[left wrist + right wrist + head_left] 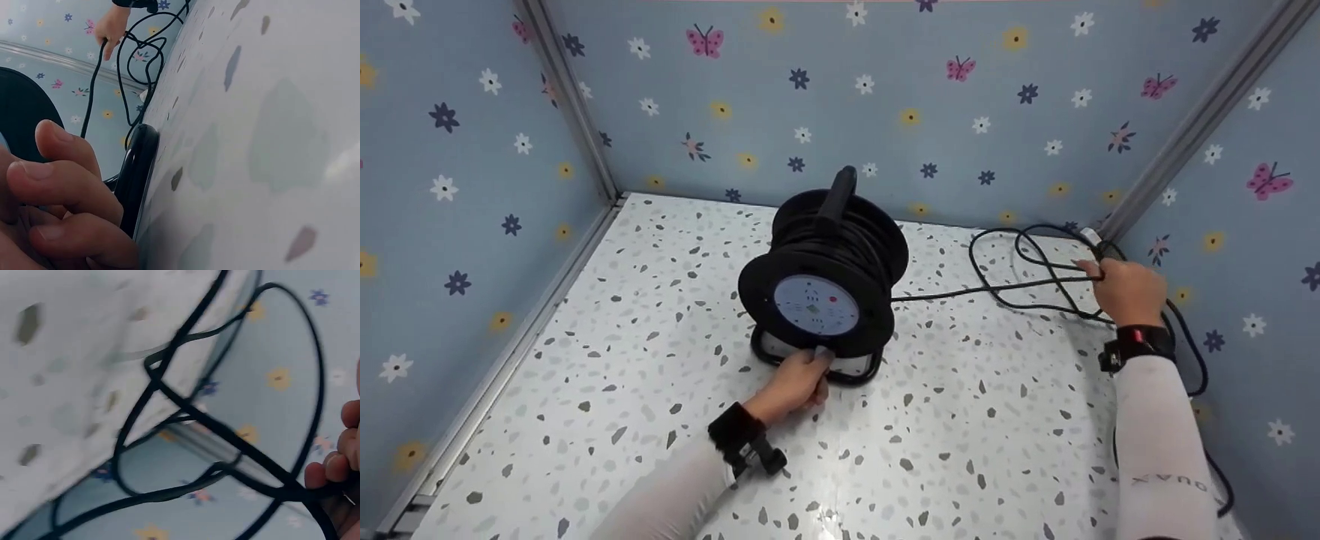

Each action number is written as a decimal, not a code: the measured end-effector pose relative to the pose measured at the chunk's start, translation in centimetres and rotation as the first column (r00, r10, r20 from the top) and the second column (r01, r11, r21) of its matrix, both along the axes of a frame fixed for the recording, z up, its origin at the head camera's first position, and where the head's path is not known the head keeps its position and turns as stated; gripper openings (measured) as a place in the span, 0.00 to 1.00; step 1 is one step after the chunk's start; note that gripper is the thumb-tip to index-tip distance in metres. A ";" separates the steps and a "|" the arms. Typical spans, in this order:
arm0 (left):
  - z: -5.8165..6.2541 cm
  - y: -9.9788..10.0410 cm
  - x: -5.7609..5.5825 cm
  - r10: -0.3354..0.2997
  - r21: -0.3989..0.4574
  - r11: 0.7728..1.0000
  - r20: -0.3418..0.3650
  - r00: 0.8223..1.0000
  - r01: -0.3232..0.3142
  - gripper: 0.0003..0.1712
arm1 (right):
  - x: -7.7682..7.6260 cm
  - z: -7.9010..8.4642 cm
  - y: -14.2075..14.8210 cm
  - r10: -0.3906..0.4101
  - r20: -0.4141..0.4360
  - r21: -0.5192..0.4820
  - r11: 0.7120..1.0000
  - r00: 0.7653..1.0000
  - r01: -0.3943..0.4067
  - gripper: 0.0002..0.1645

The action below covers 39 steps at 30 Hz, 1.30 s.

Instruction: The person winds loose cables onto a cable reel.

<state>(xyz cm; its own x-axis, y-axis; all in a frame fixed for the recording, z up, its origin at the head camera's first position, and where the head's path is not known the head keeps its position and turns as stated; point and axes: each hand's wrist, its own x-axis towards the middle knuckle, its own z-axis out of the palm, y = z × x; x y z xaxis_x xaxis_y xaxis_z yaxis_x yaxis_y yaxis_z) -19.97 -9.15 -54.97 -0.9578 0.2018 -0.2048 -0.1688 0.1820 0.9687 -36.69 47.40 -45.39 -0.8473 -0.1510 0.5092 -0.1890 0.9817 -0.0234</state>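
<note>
- Head view, lower left: my left forearm angles up and inward across the speckled white surface (945, 420), wrist strap (737, 431) tilted with it.
- My left hand (795, 382) meets the lower rim of the black cable reel (819, 262), fingers curled and thumb on top, pinching a small grey piece (823, 352) that looks like a crank knob. The left wrist camera shows the curled fingers, but not the grip itself.
- Left of center, the reel stands on its tubular frame (874, 367), socket plate (816, 304) facing me, much cable wound on its drum.
- Center right, a length of black cable (941, 295) runs nearly straight from reel to right hand, crossing loose loops (988, 289) near the wall.
- Far right, my right hand (1131, 292) grips that cable, fingers closed round it, the forearm reaching almost straight ahead.
- I judge the step in hand to be winding the cable, though a still cannot settle whether it goes on or off the drum. If on, the next move calls for turning the reel left-handed while the right feeds cable under light tension, easing the tangled loops free.
</note>
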 end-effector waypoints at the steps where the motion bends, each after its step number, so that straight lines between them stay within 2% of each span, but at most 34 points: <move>1: 0.0 0.1 0.0 -0.007 0.005 1.000 0.001 1.000 0.007 0.29 | 0.2 -0.5 0.6 -0.009 -0.016 -0.001 1.000 1.000 0.009 0.39; 5: -0.1 0.2 -0.2 -0.036 0.032 0.999 -0.011 0.999 0.037 0.30 | 1.2 -1.4 2.4 -0.048 -0.035 -0.060 0.997 0.998 0.046 0.37; 7: -0.2 0.2 -0.1 -0.040 0.033 0.999 -0.022 0.999 0.041 0.30 | 1.3 -1.0 2.6 -0.075 -0.036 -0.080 0.994 0.997 0.072 0.36; 9: -0.3 0.0 -0.1 -0.028 0.029 0.999 -0.028 0.999 0.029 0.29 | 1.2 -0.3 2.4 -0.133 -0.007 -0.117 0.984 0.991 0.131 0.36; 11: -0.4 -0.1 0.0 -0.023 0.024 0.999 -0.030 0.999 0.023 0.29 | 0.8 0.7 2.1 -0.217 0.037 -0.144 0.965 0.975 0.220 0.38; 13: -0.4 -0.1 0.1 -0.026 0.027 0.999 -0.023 0.999 0.026 0.29 | 0.5 1.9 1.7 -0.303 0.067 -0.187 0.932 0.951 0.310 0.40; 15: -0.4 0.0 0.0 -0.033 0.035 0.999 -0.019 0.999 0.034 0.28 | 0.1 3.0 1.3 -0.356 0.044 -0.248 0.901 0.933 0.356 0.42; 17: -0.3 0.0 0.0 -0.036 0.038 0.999 -0.016 0.999 0.036 0.29 | -0.1 4.2 1.2 -0.366 -0.039 -0.322 0.885 0.930 0.335 0.41; 21: 0.0 0.2 -0.1 -0.045 0.031 0.999 -0.004 0.999 0.045 0.31 | -0.2 6.2 1.3 -0.315 -0.207 -0.428 0.880 0.926 0.204 0.37; 23: 0.0 0.2 -0.1 -0.053 0.026 0.998 -0.003 0.999 0.053 0.32 | 0.0 7.0 1.5 -0.293 -0.209 -0.431 0.884 0.933 0.181 0.34; 26: 0.0 0.1 -0.1 -0.048 0.022 0.999 -0.016 0.999 0.048 0.33 | 0.2 7.5 2.3 -0.251 -0.134 -0.312 0.929 0.959 0.200 0.36; 29: 0.0 -0.1 -0.1 -0.028 0.020 0.999 -0.025 0.999 0.028 0.32 | 0.6 7.2 3.8 -0.190 0.021 -0.135 0.972 0.982 0.191 0.39; 32: 0.0 -0.3 0.0 -0.020 0.010 1.000 -0.026 0.999 0.020 0.32 | 1.4 6.4 5.9 -0.147 0.167 -0.049 0.986 0.975 0.157 0.42; 33: 0.0 -0.4 0.0 -0.021 0.012 1.000 -0.023 1.000 0.021 0.33 | 1.8 6.3 6.6 -0.147 0.210 -0.054 0.985 0.967 0.162 0.44; 35: -0.1 -0.5 0.0 -0.020 0.013 1.000 -0.016 1.000 0.021 0.33 | 2.6 6.2 7.9 -0.191 0.230 -0.088 0.973 0.954 0.216 0.48; 39: -0.1 -1.0 0.0 -0.005 0.028 1.000 0.002 1.000 0.005 0.32 | 3.8 7.3 9.7 -0.352 0.256 -0.158 0.903 0.900 0.399 0.50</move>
